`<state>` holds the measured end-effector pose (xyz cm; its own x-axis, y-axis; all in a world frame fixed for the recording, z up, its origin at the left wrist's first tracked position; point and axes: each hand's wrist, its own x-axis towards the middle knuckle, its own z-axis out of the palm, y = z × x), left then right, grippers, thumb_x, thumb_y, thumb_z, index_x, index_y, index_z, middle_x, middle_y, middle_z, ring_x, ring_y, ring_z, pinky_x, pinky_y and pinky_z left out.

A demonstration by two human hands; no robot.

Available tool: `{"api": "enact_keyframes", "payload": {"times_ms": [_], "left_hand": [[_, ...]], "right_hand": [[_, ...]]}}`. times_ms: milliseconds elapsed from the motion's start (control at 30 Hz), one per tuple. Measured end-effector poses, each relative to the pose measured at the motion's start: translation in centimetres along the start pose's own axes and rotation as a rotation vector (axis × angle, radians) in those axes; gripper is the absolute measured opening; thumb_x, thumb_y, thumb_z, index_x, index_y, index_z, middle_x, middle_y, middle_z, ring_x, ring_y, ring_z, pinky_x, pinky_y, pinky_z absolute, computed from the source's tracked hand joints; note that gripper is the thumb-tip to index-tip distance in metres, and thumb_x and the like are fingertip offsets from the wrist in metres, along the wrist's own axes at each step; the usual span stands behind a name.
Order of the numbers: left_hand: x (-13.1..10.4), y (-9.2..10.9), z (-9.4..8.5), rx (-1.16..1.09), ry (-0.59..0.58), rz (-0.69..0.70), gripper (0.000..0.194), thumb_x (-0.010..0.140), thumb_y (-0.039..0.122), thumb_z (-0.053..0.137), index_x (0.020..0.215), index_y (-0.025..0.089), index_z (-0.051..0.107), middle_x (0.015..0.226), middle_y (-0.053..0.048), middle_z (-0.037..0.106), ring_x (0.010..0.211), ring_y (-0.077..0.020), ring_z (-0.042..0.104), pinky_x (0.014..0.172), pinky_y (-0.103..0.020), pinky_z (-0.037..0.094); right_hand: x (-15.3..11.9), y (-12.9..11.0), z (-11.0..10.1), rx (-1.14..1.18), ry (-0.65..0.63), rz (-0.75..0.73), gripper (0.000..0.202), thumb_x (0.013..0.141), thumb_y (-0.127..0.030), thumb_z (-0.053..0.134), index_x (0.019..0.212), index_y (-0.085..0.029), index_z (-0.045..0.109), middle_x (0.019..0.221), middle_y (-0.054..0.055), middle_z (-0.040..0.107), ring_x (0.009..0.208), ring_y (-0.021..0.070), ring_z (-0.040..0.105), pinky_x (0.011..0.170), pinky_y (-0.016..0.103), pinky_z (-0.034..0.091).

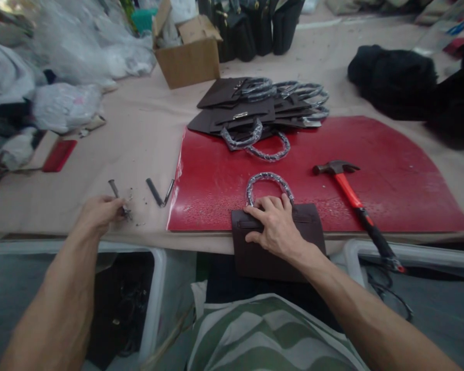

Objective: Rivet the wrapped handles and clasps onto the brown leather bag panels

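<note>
My left hand (104,212) is at the table's left front, fingertips pinched together among small metal bits; whatever they hold is too small to make out. A metal punch rod (113,187) slants up beside those fingers. My right hand (276,224) rests with fingers spread on a dark brown leather bag panel (251,257), just below its plastic-wrapped handle (268,176). The panel lies partly on a red board (204,190) and hangs over the table's front edge. To its right, a claw hammer (350,190) with a red and black grip lies across the board's edge.
More dark bag panels with wrapped handles (239,116) are piled at the board's back. Two short rod tools (153,191) lie left of the board. Behind are a cardboard box (189,62) and black bags (251,31). Plastic bins (158,288) stand below the table edge.
</note>
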<state>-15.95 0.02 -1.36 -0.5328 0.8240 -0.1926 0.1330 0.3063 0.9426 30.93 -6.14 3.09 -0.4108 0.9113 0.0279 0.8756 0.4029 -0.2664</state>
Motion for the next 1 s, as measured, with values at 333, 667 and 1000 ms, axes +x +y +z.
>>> {"api": "enact_keyframes", "payload": {"times_ms": [333,667,1000], "left_hand": [[-15.7,3.1,12.7,-0.618,-0.395,-0.025,0.046,0.058,0.024,0.093,0.096,0.02,0.066,0.089,0.001,0.07,0.079,-0.0132,0.07,0.082,-0.031,0.063],[-21.1,0.1,18.7,-0.499,-0.274,0.344,0.035,0.076,0.025,0.084,0.103,0.02,0.062,0.093,-0.002,0.072,0.086,-0.0171,0.074,0.083,-0.031,0.062],[-22.1,-0.3,18.5,-0.294,-0.348,0.56,0.015,0.09,0.03,0.07,0.1,0.02,0.064,0.107,-0.008,0.072,0.102,-0.0227,0.072,0.096,-0.04,0.057]], "right_hand": [[0.0,0.4,0.5,0.026,0.015,0.003,0.066,0.067,-0.05,0.087,0.126,-0.029,0.066,0.118,0.008,0.06,0.114,0.0308,0.049,0.112,0.062,0.023],[0.2,0.7,1.0,0.057,0.033,-0.008,0.066,0.067,-0.052,0.087,0.125,-0.029,0.067,0.114,0.008,0.06,0.112,0.0307,0.048,0.111,0.059,0.024],[0.4,1.3,0.9,0.124,0.033,-0.045,0.048,0.079,-0.044,0.078,0.123,-0.029,0.068,0.112,0.007,0.059,0.11,0.0284,0.046,0.106,0.053,0.027]]}}
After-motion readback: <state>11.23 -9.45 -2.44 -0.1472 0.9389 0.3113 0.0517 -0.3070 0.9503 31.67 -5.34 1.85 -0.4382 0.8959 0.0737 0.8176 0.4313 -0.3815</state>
